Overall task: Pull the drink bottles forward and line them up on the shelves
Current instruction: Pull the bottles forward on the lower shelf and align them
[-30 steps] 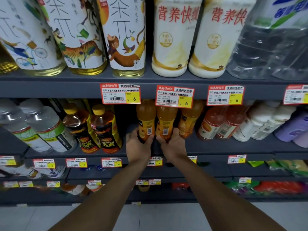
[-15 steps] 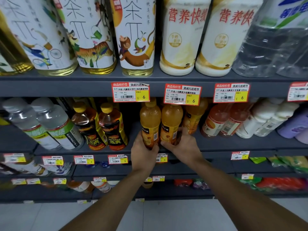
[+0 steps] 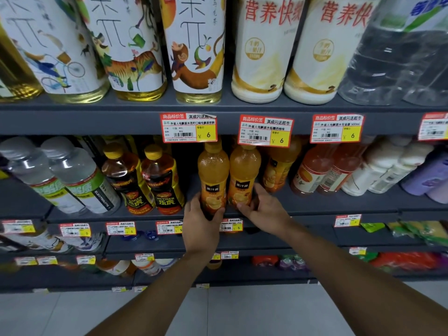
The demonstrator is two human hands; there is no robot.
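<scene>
- The middle shelf (image 3: 312, 209) filled most of my view, with drinks ranged along it. I judged the step in hand to be fronting the orange juice on this level.
- To the left, the Hi-Tiger bottles (image 3: 164, 183) stood close to the front edge. To the right, a third orange bottle (image 3: 278, 170) sat further back, partly behind the pair I held.
- The left juice bottle (image 3: 212, 175) and the right juice bottle (image 3: 244, 173) stood upright and touching, side by side, with their feet at the shelf's front lip. I could not tell whether they rested on it or were just lifted.
- My left hand (image 3: 201, 224) gripped the left juice bottle low down, thumb across the label.
- My right hand (image 3: 264, 212) gripped the right juice bottle low as well, fingers curled round its far side.
- This pair looked nearly placed. The next move called for setting both square to the lip with labels out, releasing them without a wobble, and then reaching back for the third orange bottle.
- A small price tag (image 3: 231, 225) just beneath marked the edge to line up against.
</scene>
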